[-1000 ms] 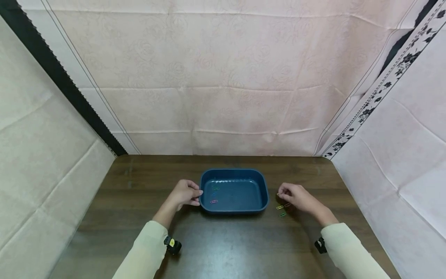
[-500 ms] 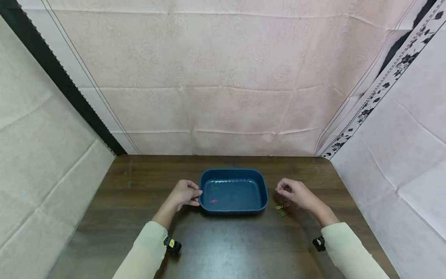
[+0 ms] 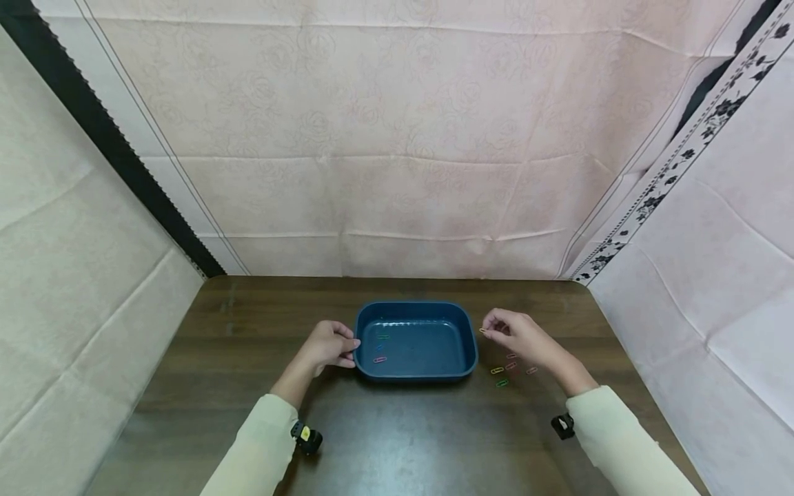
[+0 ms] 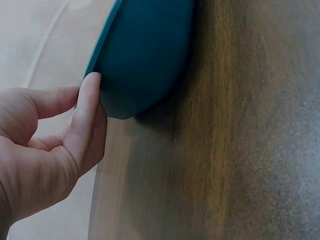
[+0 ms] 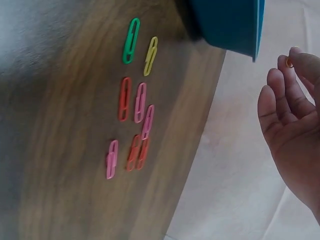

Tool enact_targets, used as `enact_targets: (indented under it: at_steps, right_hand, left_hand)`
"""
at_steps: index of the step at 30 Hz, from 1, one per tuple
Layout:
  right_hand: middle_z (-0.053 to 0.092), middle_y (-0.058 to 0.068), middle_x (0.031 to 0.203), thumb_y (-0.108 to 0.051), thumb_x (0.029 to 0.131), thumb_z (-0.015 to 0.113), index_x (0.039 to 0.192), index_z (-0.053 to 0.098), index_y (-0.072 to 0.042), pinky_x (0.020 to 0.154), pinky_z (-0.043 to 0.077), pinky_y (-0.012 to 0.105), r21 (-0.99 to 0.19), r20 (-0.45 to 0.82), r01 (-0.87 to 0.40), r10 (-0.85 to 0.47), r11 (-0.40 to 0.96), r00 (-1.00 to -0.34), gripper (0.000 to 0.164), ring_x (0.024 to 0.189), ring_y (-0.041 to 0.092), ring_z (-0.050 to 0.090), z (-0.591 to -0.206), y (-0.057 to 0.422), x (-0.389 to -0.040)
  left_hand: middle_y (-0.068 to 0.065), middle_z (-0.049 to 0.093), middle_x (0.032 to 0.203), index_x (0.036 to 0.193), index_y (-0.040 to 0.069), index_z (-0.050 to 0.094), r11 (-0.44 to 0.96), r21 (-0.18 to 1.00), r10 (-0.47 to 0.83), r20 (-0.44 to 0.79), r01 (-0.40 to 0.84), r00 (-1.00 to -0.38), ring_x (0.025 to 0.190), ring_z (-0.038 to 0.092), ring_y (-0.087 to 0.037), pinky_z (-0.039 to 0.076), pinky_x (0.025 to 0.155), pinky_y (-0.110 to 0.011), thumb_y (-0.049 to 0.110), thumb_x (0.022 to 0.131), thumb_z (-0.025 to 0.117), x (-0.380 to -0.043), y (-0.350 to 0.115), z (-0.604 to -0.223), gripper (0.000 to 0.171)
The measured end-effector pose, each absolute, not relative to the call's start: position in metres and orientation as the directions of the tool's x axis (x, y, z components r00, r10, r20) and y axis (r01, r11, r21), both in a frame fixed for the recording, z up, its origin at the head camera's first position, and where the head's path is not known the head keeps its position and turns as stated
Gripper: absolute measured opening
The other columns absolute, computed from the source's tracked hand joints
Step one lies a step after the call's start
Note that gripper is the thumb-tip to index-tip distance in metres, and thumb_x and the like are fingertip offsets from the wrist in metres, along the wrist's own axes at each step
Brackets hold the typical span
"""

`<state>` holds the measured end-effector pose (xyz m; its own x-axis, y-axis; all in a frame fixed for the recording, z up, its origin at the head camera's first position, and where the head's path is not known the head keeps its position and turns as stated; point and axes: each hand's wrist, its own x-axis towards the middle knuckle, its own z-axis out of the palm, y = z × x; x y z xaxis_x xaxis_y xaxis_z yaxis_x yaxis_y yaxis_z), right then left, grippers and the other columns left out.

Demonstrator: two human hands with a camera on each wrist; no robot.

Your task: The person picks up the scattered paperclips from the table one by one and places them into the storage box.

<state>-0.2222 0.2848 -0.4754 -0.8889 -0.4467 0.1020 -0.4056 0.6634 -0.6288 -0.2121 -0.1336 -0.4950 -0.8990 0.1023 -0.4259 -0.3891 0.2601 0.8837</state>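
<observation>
A blue rectangular tray (image 3: 415, 377) stands on the wooden table. My left hand (image 3: 331, 344) pinches its left rim between thumb and fingers, as the left wrist view also shows on the tray wall (image 4: 145, 55). Inside the tray lie a green paper clip (image 3: 383, 337), a blue one and a pink paper clip (image 3: 380, 359). Just off the tray's right side, my right hand (image 3: 513, 335) pinches a yellow paper clip (image 5: 289, 63) at its fingertips, mostly hidden by them. Below that hand, a green paper clip (image 5: 131, 41), a yellow paper clip (image 5: 150, 56) and several red and pink ones lie on the table.
The brown table (image 3: 372, 441) reaches back to a pale patterned cloth (image 3: 397, 207). White cloths hang at the left (image 3: 74, 310) and right. Each wrist wears a small black camera, such as the left camera (image 3: 307, 437).
My right hand has lifted from the loose paper clips and moved left and away toward the tray, carrying the yellow paper clip. My left hand and the tray have stayed in place.
</observation>
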Motion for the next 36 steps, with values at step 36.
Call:
enact_targets:
  at_steps: [36]
  right_hand:
    - [0.069, -0.006, 0.095, -0.018, 0.1, 0.07, 0.104, 0.069, -0.015, 0.076, 0.059, 0.023, -0.612, -0.003, -0.507, -0.643, 0.607, -0.765, 0.005, 0.085, 0.011, 0.062, -0.456, 0.214, -0.253]
  left_hand:
    - [-0.019, 0.061, 0.095, 0.113, -0.004, 0.06, 0.255, 0.88, 0.102, -0.435, -0.4, -0.894, 0.073, 0.065, -0.023, 0.067, 0.069, -0.036, 0.005, 0.099, 0.067, -0.214, -0.133, -0.496, 0.018]
